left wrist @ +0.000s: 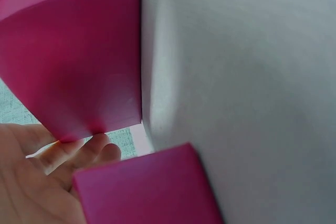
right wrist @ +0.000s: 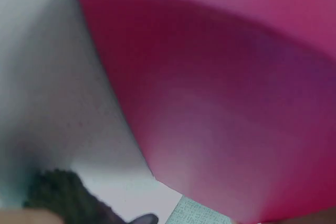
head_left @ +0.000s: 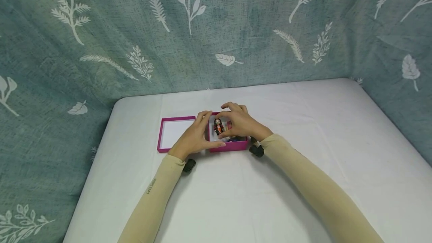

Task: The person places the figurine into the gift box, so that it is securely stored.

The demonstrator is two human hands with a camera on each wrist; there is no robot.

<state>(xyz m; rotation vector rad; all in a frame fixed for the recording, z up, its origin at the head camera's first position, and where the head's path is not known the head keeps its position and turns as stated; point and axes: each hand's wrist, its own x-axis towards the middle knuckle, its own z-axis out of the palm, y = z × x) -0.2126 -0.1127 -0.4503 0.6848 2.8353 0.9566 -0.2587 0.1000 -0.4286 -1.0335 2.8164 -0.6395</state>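
While the left hand (head_left: pixel 194 137) spans one end of a pink box (head_left: pixel 236 146), its fingers bent at the far corner and its thumb laid along the near wall, the right hand (head_left: pixel 239 122) reaches over the box's open top. The right thumb and forefinger curl in a narrow arc round a small doll (head_left: pixel 218 126) with dark hair and red and black clothing, one tip by its head, the other by its feet; how firmly they press, I cannot tell. The doll sits within the box's outline, just to the right of the left fingers, though whether it touches the floor of the box is unclear. Under the right palm, partly covered, are a pinkish item (head_left: pixel 229 125) and a dark item (head_left: pixel 240 138).

Beyond the back of the left hand, on the side away from the doll, a shallow pink-edged lid (head_left: pixel 160 136) lies with its white inside up. A white-covered table (head_left: pixel 297 130) spreads beneath both hands, and past the fingertips hangs a green-blue curtain (head_left: pixel 249 29) with white leaf prints. Behind the fingers, each wrist carries a black camera (head_left: pixel 189 165), and beige sleeves (head_left: pixel 303 171) cover both forearms.
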